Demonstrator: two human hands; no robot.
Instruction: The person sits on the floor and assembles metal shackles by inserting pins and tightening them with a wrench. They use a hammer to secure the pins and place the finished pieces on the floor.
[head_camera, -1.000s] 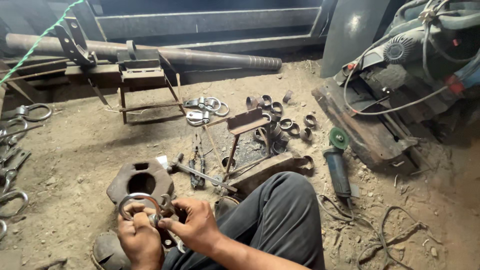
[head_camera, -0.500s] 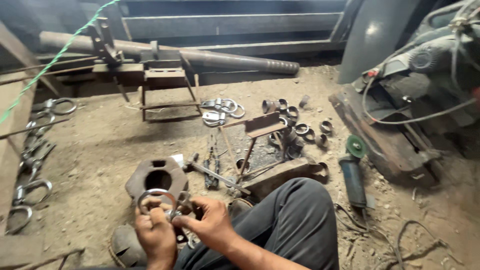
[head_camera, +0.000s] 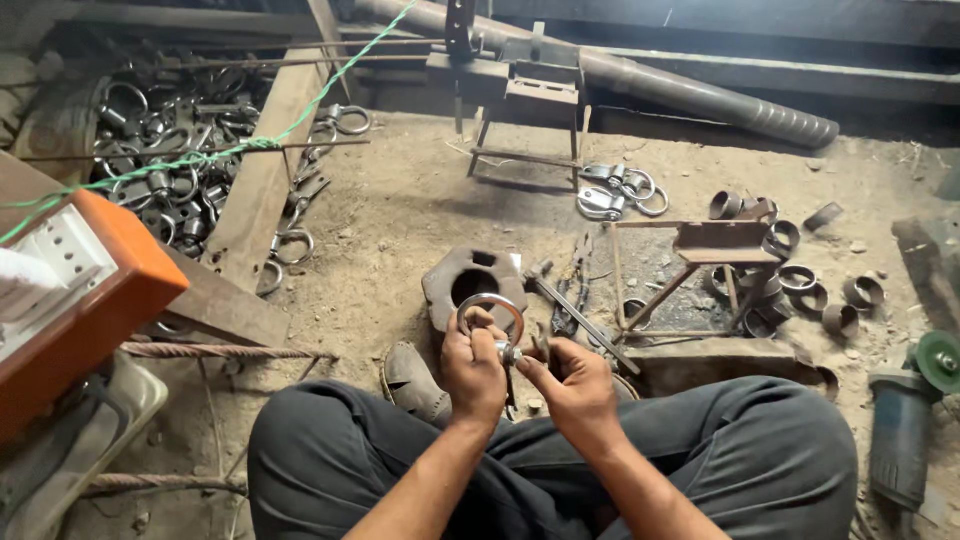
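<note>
Orange box (head_camera: 95, 290) w/ white panel at near left, no label legible. L hand (head_camera: 473, 368) fist closed round lower part of metal ring clamp (head_camera: 490, 312); ring loop sticks up above fingers. R hand (head_camera: 575, 382) pinches at clamp's bolt end, prob. small nut, too small to tell. Both over lap, dark trousers (head_camera: 760, 450). Behind ring: heavy iron block w/ hole (head_camera: 470, 280) on dirt floor (head_camera: 400, 200). Mid: small metal stand (head_camera: 715, 250), pipe offcuts (head_camera: 810, 290). Green-disc grinder (head_camera: 910, 410) at right. Far left: heap of ring clamps (head_camera: 160, 140); long pipe (head_camera: 690, 90) at back.

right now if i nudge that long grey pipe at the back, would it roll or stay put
The long grey pipe is round and looks like thick steel, so probably heavy and stiff. It could roll, though the metal stand in front likely checks it.
</note>
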